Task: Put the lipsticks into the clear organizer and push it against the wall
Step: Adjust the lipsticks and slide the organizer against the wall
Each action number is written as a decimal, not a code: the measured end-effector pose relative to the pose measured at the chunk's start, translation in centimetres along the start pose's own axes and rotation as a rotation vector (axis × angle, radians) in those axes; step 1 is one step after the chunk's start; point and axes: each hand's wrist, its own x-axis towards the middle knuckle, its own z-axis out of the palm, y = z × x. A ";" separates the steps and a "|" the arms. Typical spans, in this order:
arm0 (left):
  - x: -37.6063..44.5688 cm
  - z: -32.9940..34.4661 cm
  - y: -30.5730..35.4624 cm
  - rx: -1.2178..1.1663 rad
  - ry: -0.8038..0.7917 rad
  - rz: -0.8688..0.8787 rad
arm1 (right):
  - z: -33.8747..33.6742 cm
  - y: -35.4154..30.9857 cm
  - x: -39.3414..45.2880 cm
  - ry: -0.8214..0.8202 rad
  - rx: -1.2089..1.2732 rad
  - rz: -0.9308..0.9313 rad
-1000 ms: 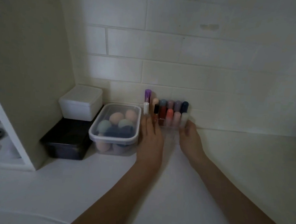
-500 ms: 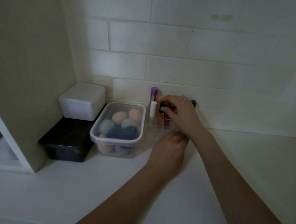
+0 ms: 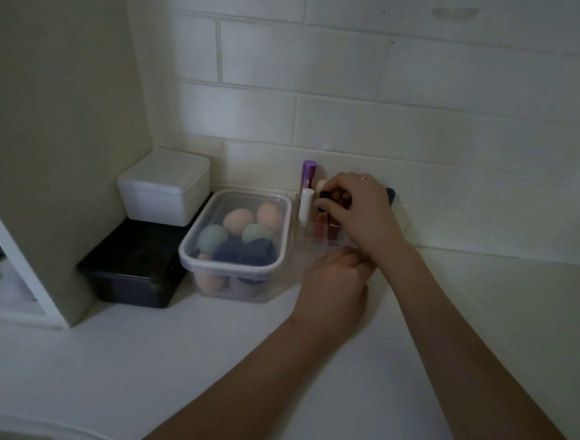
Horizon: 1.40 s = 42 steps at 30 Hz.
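Clear plastic organizer [image 3: 318, 237] of upright lipsticks [image 3: 321, 218] stands at the tiled wall [image 3: 357, 121]. Right hand [image 3: 361, 211] pinches a black-capped lipstick [image 3: 324, 194]; left hand [image 3: 337, 285] (fingers curled) touches the organizer's front.

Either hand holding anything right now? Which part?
Right hand pinches a black-capped lipstick by its top, above the clear organizer. Left hand touches the organizer's front edge; a grip cannot be told.

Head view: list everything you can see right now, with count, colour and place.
Organizer: one, clear, at the wall, right of the sponge tub.
Lipsticks: several, count partly hidden; purple, white, red, dark caps; upright in organizer.
Sponge tub: one, clear, lidded; peach, green and navy sponges inside.
White box: one, stacked on black box.
Black box: one, in corner.
Counter: white.
Wall: pale tiles.
Hands: right hand pinching a dark-capped lipstick; left hand at organizer's front.
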 end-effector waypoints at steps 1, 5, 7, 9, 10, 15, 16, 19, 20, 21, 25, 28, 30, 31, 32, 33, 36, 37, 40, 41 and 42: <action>0.0 0.0 0.0 0.001 -0.003 0.001 | 0.1 0.0 0.0 0.012 0.003 0.010; 0.1 0.1 0.0 -0.005 -0.007 -0.012 | 0.3 0.0 -0.1 0.048 0.011 0.028; 0.1 0.1 0.0 -0.007 0.006 -0.012 | 0.2 -0.1 0.0 0.046 0.023 0.035; 0.1 0.0 0.0 -0.010 0.012 -0.007 | 0.2 -0.1 0.0 0.037 0.014 0.032; 0.1 0.0 0.0 -0.011 0.014 -0.007 | 0.2 -0.1 0.1 0.033 0.002 0.029; 0.1 0.0 0.0 -0.007 0.010 -0.022 | 0.2 -0.3 0.2 0.018 -0.043 0.035; 0.1 0.0 0.0 -0.003 0.012 -0.019 | 0.1 -0.3 0.2 0.019 -0.051 0.035; 0.1 0.1 -0.1 -0.003 0.018 -0.012 | 0.2 -0.4 0.1 0.018 -0.058 0.048; 0.1 0.1 -0.1 -0.004 0.014 -0.015 | 0.2 -0.4 0.1 0.018 -0.056 0.054; 0.1 0.1 -0.1 -0.004 0.008 -0.020 | 0.2 -0.4 0.1 0.021 -0.051 0.056; 0.1 0.1 -0.1 -0.004 0.001 -0.020 | 0.3 -0.4 0.0 0.033 -0.026 0.061; 0.2 0.1 -0.2 -0.001 0.018 -0.005 | 0.3 -0.4 -0.1 0.048 -0.004 0.058; 0.2 0.2 -0.2 0.000 0.021 -0.003 | 0.4 -0.5 -0.1 0.056 0.010 0.054; 0.1 0.2 -0.2 -0.001 0.013 -0.010 | 0.4 -0.5 -0.2 0.060 0.027 0.054; 0.1 0.2 -0.1 -0.006 0.005 -0.017 | 0.4 -0.6 -0.2 0.063 0.047 0.056; 0.1 0.2 -0.2 -0.011 -0.001 -0.021 | 0.3 -0.6 -0.3 0.065 0.064 0.055; 0.1 0.1 -0.2 -0.015 -0.020 -0.021 | 0.4 -0.5 -0.4 0.072 0.080 0.027; 0.1 0.1 -0.2 -0.014 -0.018 -0.022 | 0.4 -0.4 -0.4 0.075 0.084 0.021; 0.2 0.2 -0.2 -0.003 -0.002 -0.015 | 0.5 -0.3 -0.4 0.091 0.091 0.018; 0.2 0.2 -0.2 0.000 0.005 -0.007 | 0.5 -0.2 -0.4 0.095 0.093 0.017; 0.2 0.3 -0.2 0.001 0.008 -0.003 | 0.5 -0.2 -0.4 0.098 0.096 0.018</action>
